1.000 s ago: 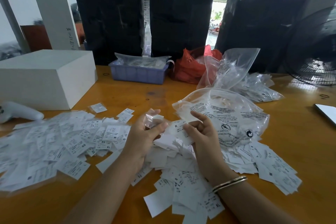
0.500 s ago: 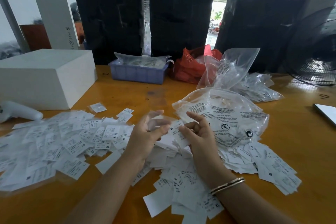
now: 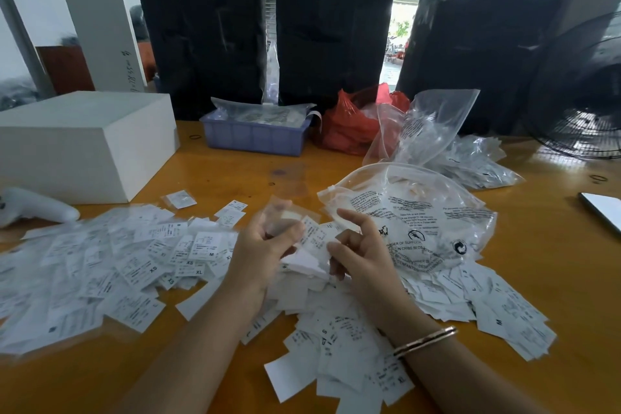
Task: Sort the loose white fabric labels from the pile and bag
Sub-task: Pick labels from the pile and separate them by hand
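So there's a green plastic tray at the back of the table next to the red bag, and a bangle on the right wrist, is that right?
Not quite. The plastic tray is pale blue-purple, not green, as the head view shows. It does sit at the back of the table beside the red bag, and the bangle is on the right wrist.

Loose white fabric labels (image 3: 336, 339) lie heaped in a jumbled pile at the near middle of the table, printed with small black text and size letters such as S, M and XL. To the left, a flatter spread of labels in small clear sleeves (image 3: 111, 265) covers the table. Right of the pile's far edge lies a large clear bag (image 3: 420, 212), crumpled, printed with black warning text, resting partly on the labels.
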